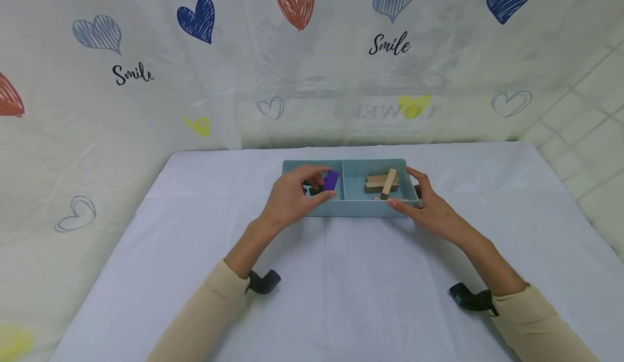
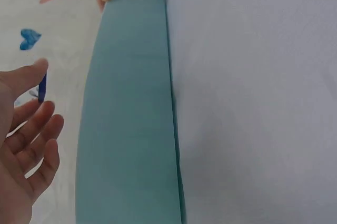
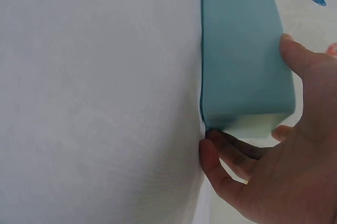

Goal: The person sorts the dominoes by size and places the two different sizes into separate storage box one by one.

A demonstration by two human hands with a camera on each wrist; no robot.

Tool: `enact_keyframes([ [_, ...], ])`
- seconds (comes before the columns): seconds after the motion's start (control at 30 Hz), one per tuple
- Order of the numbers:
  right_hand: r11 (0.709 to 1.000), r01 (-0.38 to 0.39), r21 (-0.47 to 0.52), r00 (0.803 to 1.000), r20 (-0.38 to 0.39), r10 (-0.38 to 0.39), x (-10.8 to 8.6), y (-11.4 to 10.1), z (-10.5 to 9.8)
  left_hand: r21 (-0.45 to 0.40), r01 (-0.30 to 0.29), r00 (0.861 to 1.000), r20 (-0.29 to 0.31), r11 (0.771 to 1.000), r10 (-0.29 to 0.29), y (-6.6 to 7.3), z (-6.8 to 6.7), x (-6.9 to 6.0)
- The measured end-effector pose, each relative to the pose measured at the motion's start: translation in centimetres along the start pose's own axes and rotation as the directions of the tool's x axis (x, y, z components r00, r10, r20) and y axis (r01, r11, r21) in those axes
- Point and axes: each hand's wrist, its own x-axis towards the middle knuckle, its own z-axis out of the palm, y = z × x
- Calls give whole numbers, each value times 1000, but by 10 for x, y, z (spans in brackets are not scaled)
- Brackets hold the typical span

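A teal two-compartment box [image 1: 361, 208] stands on the white-covered table, its long side facing me. Over the left compartment, my left hand [image 1: 291, 195] pinches a small purple block [image 1: 331, 180] between thumb and fingers. In the left wrist view the purple block [image 2: 42, 88] shows as a thin edge, above the box's rim. My right hand [image 1: 434, 210] grips the right end of the box, thumb on the front rim and fingers round the end wall. Several plain wooden blocks [image 1: 388, 184] lie in the right compartment. Dark pieces [image 1: 316, 191] in the left one are mostly hidden by my left hand.
A divider [image 1: 343, 180] splits the box. The white tablecloth [image 1: 341, 286] spreads in front of it. Behind the table hangs a pale sheet [image 1: 331, 64] printed with hearts and words. Each wrist carries a black camera mount [image 1: 263, 282].
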Motion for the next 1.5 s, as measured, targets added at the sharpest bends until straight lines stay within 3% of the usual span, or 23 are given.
enact_keyframes([
  [0.17, 1000, 3, 2, 1000, 1, -3, 0, 0, 0, 25, -20, 997, -67, 999, 22, -6, 2, 4],
  [0.3, 1000, 3, -2, 1000, 3, -3, 0, 1, 0, 41, 21, 996, -86, 999, -17, -10, 3, 8],
  [0.63, 1000, 4, -2, 1000, 4, -4, 0, 1, 0, 46, 153, 988, -23, 987, -153, -21, 10, 14],
  [0.9, 1000, 4, -3, 1000, 0, -4, 0, 1, -1, 53, 156, 987, 19, 986, -157, -24, 16, 18],
  [1.03, 1000, 6, -5, 1000, -3, -6, 0, 0, -1, 24, 184, 982, 37, 983, -185, -27, 16, 17],
  [1.23, 1000, -1, -11, 1000, 3, 1, -1, -1, -2, -74, 196, 980, 28, 978, -195, -30, 15, 15],
  [1.5, 1000, -8, -8, 1000, 8, 8, -1, -1, -2, -77, 160, 987, -4, 984, -160, -28, 13, 14],
])
